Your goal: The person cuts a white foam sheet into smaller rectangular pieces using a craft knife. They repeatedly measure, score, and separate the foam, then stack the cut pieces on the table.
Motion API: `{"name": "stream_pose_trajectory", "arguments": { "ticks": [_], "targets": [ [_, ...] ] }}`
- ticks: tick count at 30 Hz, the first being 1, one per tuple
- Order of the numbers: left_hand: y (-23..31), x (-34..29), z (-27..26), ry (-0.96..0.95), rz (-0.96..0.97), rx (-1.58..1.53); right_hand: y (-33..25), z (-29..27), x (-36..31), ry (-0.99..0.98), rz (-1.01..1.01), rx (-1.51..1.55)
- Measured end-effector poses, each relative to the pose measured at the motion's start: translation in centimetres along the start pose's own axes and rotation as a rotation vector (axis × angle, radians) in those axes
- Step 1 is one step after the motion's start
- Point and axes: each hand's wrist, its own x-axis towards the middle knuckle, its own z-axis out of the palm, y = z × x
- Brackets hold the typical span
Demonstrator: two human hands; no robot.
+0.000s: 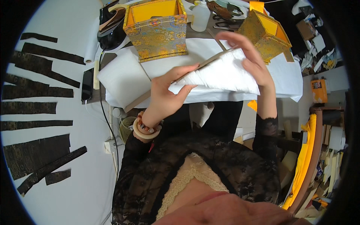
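Note:
A board with a white padded face (221, 73) is tilted up over the near part of the work table. My left hand (168, 90) pinches its left end between thumb and fingers. At its far right corner is my right hand (253, 60), fingers stretched and apart, with the thumb side close to the white face; whether it touches is hard to tell. Another white padded piece (123, 77) lies on the table to the left, a grey-brown board edge (138, 100) showing beside it. Just beyond my hands stands a gold brocade box (159, 35) with a yellow inside.
A second brocade box (264, 33) sits tilted at the far right, near a white squeeze bottle (200, 17) and scissors (225, 24). A phone (87, 84) lies at the left edge by a black cable. Dark fabric strips (35, 107) cover the white surface at left. Yellow cloth (302, 161) hangs right.

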Motion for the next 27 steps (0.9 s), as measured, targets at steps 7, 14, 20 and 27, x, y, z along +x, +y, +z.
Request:
{"name": "stream_pose_trajectory", "arguments": {
  "ticks": [7,14,20,27],
  "targets": [
    [-6.0,1.4,1.0,0.142,-0.066,-0.247,5.8,2.6,-0.5,0.227,0.432,0.529],
    [-8.5,2.1,1.4,0.246,-0.253,-0.167,8.6,3.3,-0.1,0.239,0.435,0.646],
    [-8.9,2.3,1.6,0.286,-0.295,-0.248,9.7,3.2,-0.1,0.243,0.446,0.637],
    [-9.6,2.3,1.5,0.301,-0.286,-0.299,9.4,3.2,0.4,0.245,0.459,0.62]
  ]
}}
